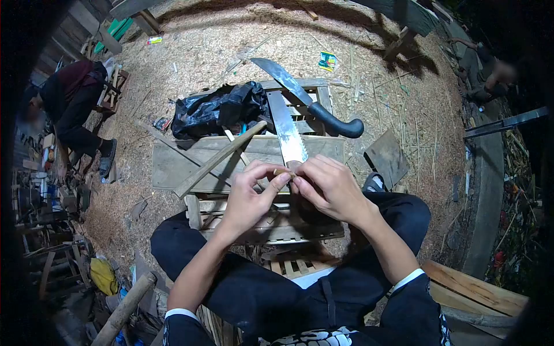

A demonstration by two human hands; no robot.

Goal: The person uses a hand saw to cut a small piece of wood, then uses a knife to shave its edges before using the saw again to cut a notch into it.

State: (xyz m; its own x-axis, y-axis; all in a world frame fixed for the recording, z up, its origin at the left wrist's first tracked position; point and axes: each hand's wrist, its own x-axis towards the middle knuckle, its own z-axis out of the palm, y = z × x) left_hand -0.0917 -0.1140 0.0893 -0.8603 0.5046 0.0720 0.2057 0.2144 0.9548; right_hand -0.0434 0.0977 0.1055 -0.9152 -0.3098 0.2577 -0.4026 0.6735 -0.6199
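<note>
Your right hand (326, 187) is closed around the handle end of a saw-toothed blade (287, 130), which points away from you toward 12 o'clock. Your left hand (251, 193) pinches a small piece of wood (283, 172) between thumb and fingers, just touching the base of the blade, so both hands meet there. The piece looks short and thin, but I cannot tell how much is already cut or shaped; the work seems to be in the middle.

Under your hands is a low table (173, 164) made of wooden slats. On it, a long wooden stick (216, 161) lies at 10 o'clock, a black plastic bag (216, 109) at 11 o'clock, and a big knife (311, 101) with a black handle at 1 o'clock. A small green packet (327, 60) lies farther away on the sawdust; its writing is too small to read.
</note>
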